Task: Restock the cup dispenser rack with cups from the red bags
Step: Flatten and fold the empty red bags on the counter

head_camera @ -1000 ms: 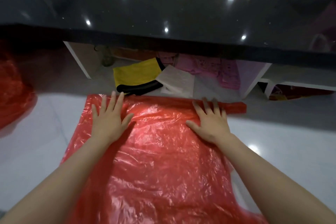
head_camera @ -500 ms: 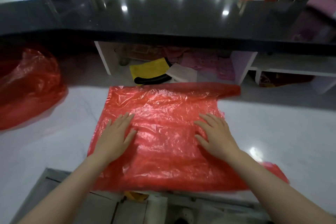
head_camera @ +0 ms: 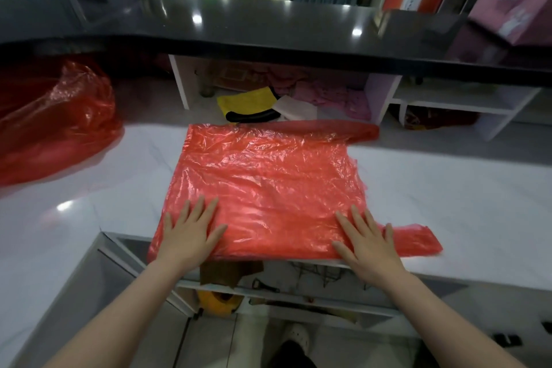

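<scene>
Open counter beside both hands, a ledge closing off the far side

Past the fingertips of the left hand (head_camera: pixel 189 236) and right hand (head_camera: pixel 369 243), the flat red bag (head_camera: pixel 268 185) lies low and blocks nothing; bare white counter (head_camera: pixel 448 188) spreads outward from the right fingers. Outward from the left fingers, well apart, a bulging red bag (head_camera: pixel 56 122) fills the counter. Farther ahead, a black ledge (head_camera: pixel 268 27) overhangs cubbies crowded with cloths (head_camera: pixel 248 103).

My one head camera looks forward and down, close over the white worktop's (head_camera: pixel 448 203) near edge.
</scene>
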Motion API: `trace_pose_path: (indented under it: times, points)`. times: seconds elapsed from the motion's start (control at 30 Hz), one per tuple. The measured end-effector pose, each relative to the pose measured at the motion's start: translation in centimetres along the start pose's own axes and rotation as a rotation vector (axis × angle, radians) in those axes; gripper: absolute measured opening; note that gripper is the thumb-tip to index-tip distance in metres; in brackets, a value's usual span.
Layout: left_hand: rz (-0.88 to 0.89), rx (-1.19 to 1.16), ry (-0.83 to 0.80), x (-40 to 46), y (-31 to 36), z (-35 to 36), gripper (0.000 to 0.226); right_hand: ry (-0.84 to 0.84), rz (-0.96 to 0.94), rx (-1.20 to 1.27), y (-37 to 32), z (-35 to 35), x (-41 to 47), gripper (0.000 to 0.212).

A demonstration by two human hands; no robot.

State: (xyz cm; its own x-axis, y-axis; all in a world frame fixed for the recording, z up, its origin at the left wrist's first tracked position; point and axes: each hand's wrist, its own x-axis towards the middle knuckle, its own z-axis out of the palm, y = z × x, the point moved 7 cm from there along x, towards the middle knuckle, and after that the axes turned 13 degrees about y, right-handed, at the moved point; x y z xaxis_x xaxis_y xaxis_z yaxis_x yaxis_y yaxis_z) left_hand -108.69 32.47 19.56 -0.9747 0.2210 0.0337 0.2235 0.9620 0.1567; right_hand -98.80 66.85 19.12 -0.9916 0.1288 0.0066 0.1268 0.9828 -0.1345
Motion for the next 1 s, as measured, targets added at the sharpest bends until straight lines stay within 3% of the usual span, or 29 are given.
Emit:
trace_pose_path:
  times: [0.17,0.33,0.57,0.77,0.87,1.0]
  points:
    - [0.012,0.011,-0.041,0.3,0.4,1.3,0.082,-0.005,0.022,-0.018,1.3,0.4,-0.4,0.082]
    - [0.046,-0.015,0.088,0.3,0.6,-0.1,0.084,0.088,-0.137,-0.081,0.2,-0.7,-1.4,0.098]
    - [0.093,-0.043,0.103,-1.3,0.7,-1.5,0.081,0.159,-0.2,-0.022,-1.8,-1.6,-2.6,0.064]
    - [0.082,-0.093,0.09,-2.7,0.3,-2.7,0.082,0.067,-0.084,-0.014,-1.3,-2.3,-2.0,0.065]
    - [0.108,-0.071,0.035,-3.4,0.0,-2.3,0.093,0.03,-0.096,-0.029,-1.6,-2.5,-2.2,0.071]
    - [0.156,0.03,-0.012,-4.5,-0.9,-1.2,0.105,0.105,-0.122,-0.023,-1.6,-3.0,-3.2,0.05]
